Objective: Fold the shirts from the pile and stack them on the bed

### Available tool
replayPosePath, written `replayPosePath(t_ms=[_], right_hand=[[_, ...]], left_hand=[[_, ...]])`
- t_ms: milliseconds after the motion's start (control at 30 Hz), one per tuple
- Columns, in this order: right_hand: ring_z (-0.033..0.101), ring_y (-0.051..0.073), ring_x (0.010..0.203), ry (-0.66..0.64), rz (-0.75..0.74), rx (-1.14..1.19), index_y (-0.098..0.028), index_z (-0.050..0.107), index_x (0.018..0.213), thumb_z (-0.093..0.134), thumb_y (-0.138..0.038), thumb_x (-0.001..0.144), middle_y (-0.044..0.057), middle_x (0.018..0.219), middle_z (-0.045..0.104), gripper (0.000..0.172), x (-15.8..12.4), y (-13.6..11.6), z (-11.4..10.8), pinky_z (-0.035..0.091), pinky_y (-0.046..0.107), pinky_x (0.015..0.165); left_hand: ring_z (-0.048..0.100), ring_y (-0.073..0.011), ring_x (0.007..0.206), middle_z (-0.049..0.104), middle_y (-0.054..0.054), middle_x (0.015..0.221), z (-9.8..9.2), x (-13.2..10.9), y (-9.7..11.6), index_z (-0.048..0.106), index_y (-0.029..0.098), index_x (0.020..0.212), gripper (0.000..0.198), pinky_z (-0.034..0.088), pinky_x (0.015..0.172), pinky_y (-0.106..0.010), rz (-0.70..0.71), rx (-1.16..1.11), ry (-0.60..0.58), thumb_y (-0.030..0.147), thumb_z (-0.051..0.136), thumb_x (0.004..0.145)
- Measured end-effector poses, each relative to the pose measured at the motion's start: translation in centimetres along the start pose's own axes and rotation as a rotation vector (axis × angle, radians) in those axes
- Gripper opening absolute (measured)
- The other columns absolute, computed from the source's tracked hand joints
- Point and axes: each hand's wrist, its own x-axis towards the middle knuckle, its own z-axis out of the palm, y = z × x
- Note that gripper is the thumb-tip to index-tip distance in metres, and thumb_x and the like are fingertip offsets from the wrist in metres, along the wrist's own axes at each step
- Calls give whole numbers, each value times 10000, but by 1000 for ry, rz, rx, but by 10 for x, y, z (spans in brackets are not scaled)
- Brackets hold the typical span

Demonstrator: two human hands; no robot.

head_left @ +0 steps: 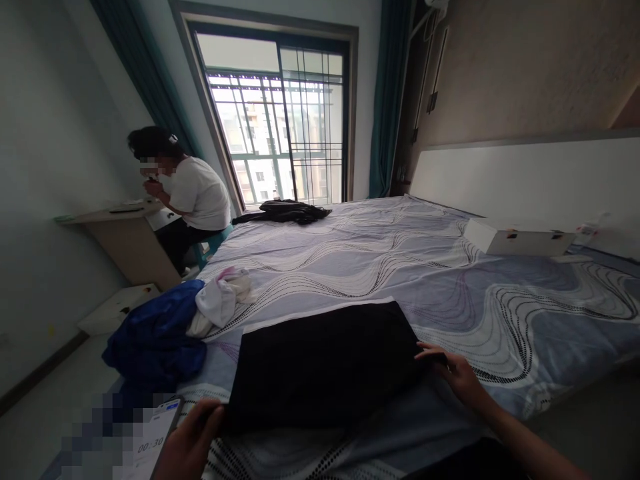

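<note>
A black folded garment point(325, 363) lies flat on the bed point(400, 267) near its front edge. My left hand point(193, 443) grips the garment's lower left corner, fingers curled round the cloth. My right hand point(453, 373) pinches the garment's right edge between thumb and fingers. A phone point(153, 440) showing a timer lies on the bed just left of my left hand.
A blue garment point(157, 340) and a white one point(220, 300) are heaped at the bed's left edge. Dark clothing point(285, 211) lies at the far end and a white box point(520, 239) at the right. Another person point(187, 193) sits at a desk point(125, 230) by the window.
</note>
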Motion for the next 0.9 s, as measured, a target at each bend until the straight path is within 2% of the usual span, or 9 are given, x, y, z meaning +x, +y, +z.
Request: replayPosePath(t_ms=[67,133,233,300,400,533,733,900], right_hand=[[691,313,954,139,132,-97,-153,742,925,465,-524,898,106,938,761,463,40,-5,16,536,381,832],[691,294,886,203,275,-265,-125,725,937,391,-481,936,113,884,752,488,81,-7,32,517,336,761],[686,282,952,196,370,-411,-121,708,1026,377,-351,963,154,988,746,409,131,-5,53,475,316,797],[684,279,982,167,378,-455,-136,709,1034,411,-314,964,168,1026,742,354,152,0,63,455,311,815],[683,268,1006,112,382,-517,-155,705,1047,428,-296,980,163,1051,740,317,169,8,68,437,299,826],[674,274,1046,70,389,-576,-143,680,1111,362,-313,1022,172,1093,730,371,182,18,66,429,299,821],[677,265,1045,16,425,-643,-145,680,1105,368,-325,1025,165,1102,730,369,192,23,74,440,295,813],[687,281,1001,17,479,-694,-137,693,1076,388,-332,1008,172,1043,734,368,196,13,73,467,332,820]], left_hand=[[684,-202,654,712,6,712,16,45,21,655,250,898,443,557,609,-283,-144,14,111,644,455,874],[693,-219,773,727,-29,813,34,92,32,617,228,907,417,543,724,-300,-188,110,196,586,402,902],[695,-276,877,739,-107,917,57,145,29,601,210,914,332,512,780,-352,-268,244,195,458,380,921],[698,-308,843,741,-131,905,66,165,19,611,207,914,310,496,746,-372,-295,276,165,427,393,918],[700,-313,827,745,-113,888,73,179,4,616,227,966,336,474,735,-363,-293,311,126,465,380,937],[702,-295,853,745,-89,884,77,191,-7,600,248,1044,407,457,754,-339,-285,347,97,519,305,969],[706,-298,842,753,-108,892,87,201,-10,606,242,1034,397,457,712,-331,-332,404,49,485,296,979],[708,-285,825,750,-107,852,79,206,-2,638,234,1001,394,484,714,-333,-366,450,20,471,324,972]])
